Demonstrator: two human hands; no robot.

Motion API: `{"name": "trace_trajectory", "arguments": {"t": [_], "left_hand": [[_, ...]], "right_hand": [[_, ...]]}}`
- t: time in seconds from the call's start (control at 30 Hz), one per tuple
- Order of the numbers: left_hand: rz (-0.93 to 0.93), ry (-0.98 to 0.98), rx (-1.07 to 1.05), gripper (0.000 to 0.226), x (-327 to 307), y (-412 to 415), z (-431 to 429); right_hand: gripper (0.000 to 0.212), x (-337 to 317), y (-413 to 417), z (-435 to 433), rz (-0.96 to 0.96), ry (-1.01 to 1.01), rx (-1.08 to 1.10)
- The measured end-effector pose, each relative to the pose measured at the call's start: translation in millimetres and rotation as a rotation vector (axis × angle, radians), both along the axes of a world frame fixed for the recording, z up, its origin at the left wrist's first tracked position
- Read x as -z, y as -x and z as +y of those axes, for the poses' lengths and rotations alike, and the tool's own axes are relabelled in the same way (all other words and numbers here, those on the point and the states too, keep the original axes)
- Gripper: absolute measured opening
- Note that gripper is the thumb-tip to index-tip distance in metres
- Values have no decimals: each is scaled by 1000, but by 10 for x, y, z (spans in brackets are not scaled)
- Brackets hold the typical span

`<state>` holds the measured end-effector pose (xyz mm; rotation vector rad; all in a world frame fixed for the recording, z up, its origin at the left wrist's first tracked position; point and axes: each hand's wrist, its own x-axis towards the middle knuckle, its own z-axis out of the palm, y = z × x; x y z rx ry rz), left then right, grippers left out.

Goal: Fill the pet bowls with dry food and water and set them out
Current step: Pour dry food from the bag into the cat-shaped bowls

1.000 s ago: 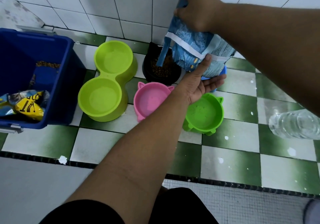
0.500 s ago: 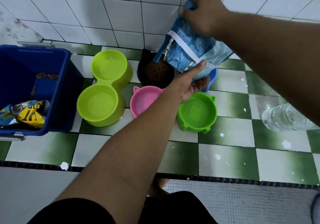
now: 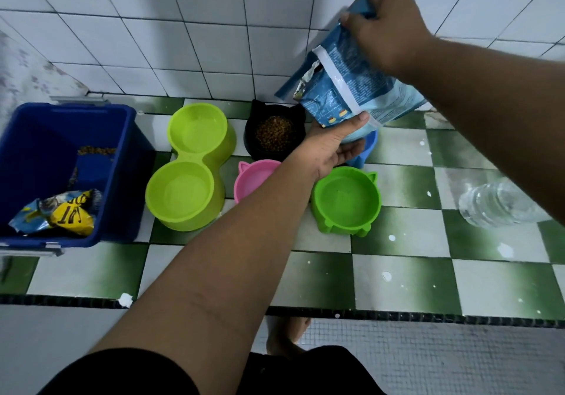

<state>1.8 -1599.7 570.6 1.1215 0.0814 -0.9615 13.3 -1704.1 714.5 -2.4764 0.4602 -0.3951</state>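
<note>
item: kibble bag (image 3: 351,89). my right hand (image 3: 388,24) clenched on its top; my left hand (image 3: 333,147) pinching its lower corner, thumb in front, fingers beneath. change: bag lifted back, mouth now off the black bowl (image 3: 249,138), which holds kibble. judged: that bowl done; green bowl (image 3: 345,202) still to fill.

Blue plastic bin (image 3: 128,180) sits at the left edge of the green-and-white checked floor (image 3: 397,278), right up near the white tiled wall (image 3: 183,43). Inside the bin, a crumpled yellow-and-blue packet (image 3: 67,214) lies in the near corner. White specks dot the floor, and a dark mosaic strip (image 3: 428,316) lines its near edge.
</note>
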Motion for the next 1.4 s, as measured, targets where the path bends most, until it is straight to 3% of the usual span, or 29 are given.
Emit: {"name": "trace_trajectory", "arguments": {"t": [0.1, 0.23, 0.3, 0.4, 0.57, 0.77, 0.9, 1.07, 1.27, 1.4], "left_hand": [[-4, 23, 63, 71, -69, 94, -146], [59, 56, 142, 33, -52, 277, -385], [102, 76, 156, 44, -35, 411, -530], [155, 100, 166, 81, 7, 584, -709], [274, 138, 146, 103, 221, 683, -904], [272, 181, 157, 98, 328, 695, -1022], [317, 217, 132, 125, 369, 679, -1115], [340, 245, 100, 133, 385, 669, -1184], [353, 278, 88, 120, 334, 681, -1210], [338, 254, 83, 120, 310, 683, -1207]], "right_hand": [[42, -106, 104, -101, 3, 19, -4], [36, -136, 191, -240, 39, 81, -11], [37, -80, 225, -326, 94, 136, -14], [34, 64, 235, -470, 167, 176, -18], [33, 318, 262, -635, 235, 210, 11], [33, 479, 218, -715, 241, 258, -37], [22, 517, 182, -747, 233, 268, -83], [12, 520, 181, -777, 206, 291, -142], [20, 504, 156, -789, 184, 292, -164], [14, 509, 163, -802, 188, 284, -163]]}}
